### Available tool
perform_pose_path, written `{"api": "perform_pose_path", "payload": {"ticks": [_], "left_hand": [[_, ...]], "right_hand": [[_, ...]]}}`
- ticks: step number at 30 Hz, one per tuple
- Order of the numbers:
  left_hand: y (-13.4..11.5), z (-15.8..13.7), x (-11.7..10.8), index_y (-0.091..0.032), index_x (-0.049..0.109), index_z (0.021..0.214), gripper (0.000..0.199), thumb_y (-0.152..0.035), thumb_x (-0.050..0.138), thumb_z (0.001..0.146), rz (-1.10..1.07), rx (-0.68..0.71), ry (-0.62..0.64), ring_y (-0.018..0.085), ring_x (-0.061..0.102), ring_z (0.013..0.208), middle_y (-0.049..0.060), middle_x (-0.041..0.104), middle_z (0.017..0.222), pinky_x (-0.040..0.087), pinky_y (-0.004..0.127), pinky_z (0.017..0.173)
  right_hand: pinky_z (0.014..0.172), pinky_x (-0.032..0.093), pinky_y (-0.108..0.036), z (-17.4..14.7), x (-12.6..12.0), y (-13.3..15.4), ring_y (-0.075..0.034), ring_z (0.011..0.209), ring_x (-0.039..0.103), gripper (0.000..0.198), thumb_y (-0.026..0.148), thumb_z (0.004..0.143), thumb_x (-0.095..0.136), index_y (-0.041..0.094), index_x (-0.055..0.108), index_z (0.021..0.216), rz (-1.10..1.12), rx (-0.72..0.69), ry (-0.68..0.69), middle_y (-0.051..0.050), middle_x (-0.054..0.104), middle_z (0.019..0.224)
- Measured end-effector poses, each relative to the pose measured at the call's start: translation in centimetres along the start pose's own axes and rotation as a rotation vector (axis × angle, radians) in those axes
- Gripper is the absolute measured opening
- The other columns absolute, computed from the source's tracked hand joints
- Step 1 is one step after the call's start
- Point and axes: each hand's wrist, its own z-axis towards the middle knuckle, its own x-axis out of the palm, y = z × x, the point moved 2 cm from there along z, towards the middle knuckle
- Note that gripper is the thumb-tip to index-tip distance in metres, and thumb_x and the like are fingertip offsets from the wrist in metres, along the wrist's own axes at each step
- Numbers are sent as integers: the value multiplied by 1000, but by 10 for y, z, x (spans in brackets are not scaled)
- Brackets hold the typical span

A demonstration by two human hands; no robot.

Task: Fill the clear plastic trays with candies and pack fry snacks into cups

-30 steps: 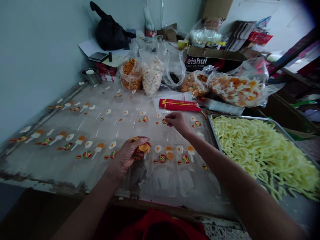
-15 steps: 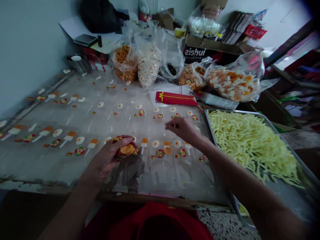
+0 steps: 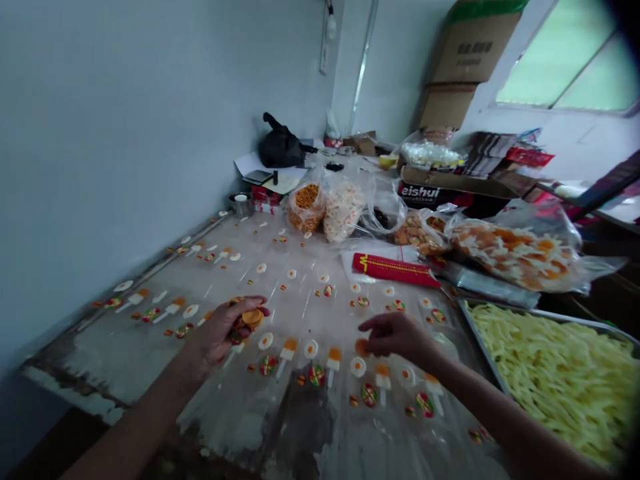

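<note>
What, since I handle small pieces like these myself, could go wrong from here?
The left hand holds several small round pieces bunched together, so one might slip onto the table. The right hand is low near fried-egg pieces and popsicle-shaped pieces and might nudge them out of place. The right forearm passes close to the tray of yellow strands and could perhaps bump it.

One camera rides on the worker's head over there, facing forward and down across the tabletop [image 3: 107,360]. Nearest to it are the left forearm [image 3: 145,420] and right forearm [image 3: 505,433], running in from the bottom edge, with the left fingers [image 3: 247,305] and right fingers [image 3: 375,324] farther off, mid-view. Its wide outlook (I notice the window [image 3: 565,70] leaning in it) takes in the left wall [image 3: 125,100], reaches the stacked cartons [image 3: 470,50] behind, and crops the tray [image 3: 483,348] at right.
</note>
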Motion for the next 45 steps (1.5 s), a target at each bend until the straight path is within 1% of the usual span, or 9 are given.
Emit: {"api": "perform_pose_path", "payload": {"ticks": [3, 8, 14, 19, 23, 30, 37, 42, 45], "left_hand": [[-18, 28, -20, -15, 76, 100, 43, -40, 85, 66, 33, 56, -28, 11, 57, 66, 10, 75, 92, 36, 17, 48], [-33, 78, -32, -16, 73, 107, 48, -41, 85, 67, 84, 60, 74, 11, 59, 61, 13, 76, 102, 34, 19, 46], [-43, 132, -28, -18, 74, 101, 42, -36, 85, 65, 105, 79, 151, 13, 62, 65, 12, 77, 107, 40, 21, 51], [-46, 164, -22, -17, 72, 91, 29, -33, 78, 68, 71, 135, 156, 13, 61, 64, 10, 77, 95, 40, 21, 50], [-46, 176, -15, -18, 70, 106, 40, -29, 72, 68, 47, 143, 188, 13, 59, 60, 7, 75, 86, 36, 21, 46], [-39, 171, -9, -27, 50, 141, 71, -23, 68, 72, 46, 160, 184, 13, 61, 60, 1, 72, 82, 40, 20, 50], [-36, 170, -10, -19, 60, 99, 36, -28, 78, 69, -8, 83, 24, 14, 64, 59, 5, 72, 80, 36, 19, 44], [-47, 174, -40, -14, 60, 74, 14, -20, 72, 76, -171, 5, -81, 7, 50, 42, 1, 63, 63, 31, 17, 38], [-57, 178, -73, -13, 60, 73, 14, -19, 71, 79, -252, 22, -124, 7, 51, 44, 1, 63, 65, 34, 17, 39]], "right_hand": [[55, 45, -25, 75, 2, 35, -15, 58, 63, 29, 37, 73, 76, 16, 79, 93, -44, -103, -136, -4, 74, 69], [70, 48, -26, 204, -3, 85, -19, 81, 71, 16, 21, 85, 68, 20, 80, 95, -726, -315, -555, -5, 78, 89], [89, 47, -31, 293, -4, 103, -24, 105, 66, 23, 13, 92, 58, 16, 79, 101, -999, -426, -429, -13, 73, 111], [96, 44, -34, 303, 3, 98, -27, 109, 63, 21, 1, 83, 60, 12, 77, 86, -1057, -464, -271, -16, 73, 102], [91, 47, -34, 285, 15, 110, -25, 106, 64, 24, 13, 94, 56, 14, 75, 109, -955, -437, -338, -14, 72, 111], [54, 40, -20, 257, 90, 130, -11, 64, 59, 36, 49, 92, 63, 16, 75, 84, 136, -159, 106, -6, 73, 81], [52, 37, -20, 281, 106, 137, -10, 59, 57, 19, 32, 71, 78, 16, 77, 81, 308, -233, -16, -2, 69, 69], [53, 41, -18, 348, 85, 160, -11, 59, 61, 17, 29, 78, 72, 16, 79, 85, -103, -389, -330, -2, 70, 66], [48, 39, -18, 393, 79, 171, -11, 51, 56, 14, 25, 77, 71, 13, 78, 79, -212, -333, -341, -2, 67, 60]]}}
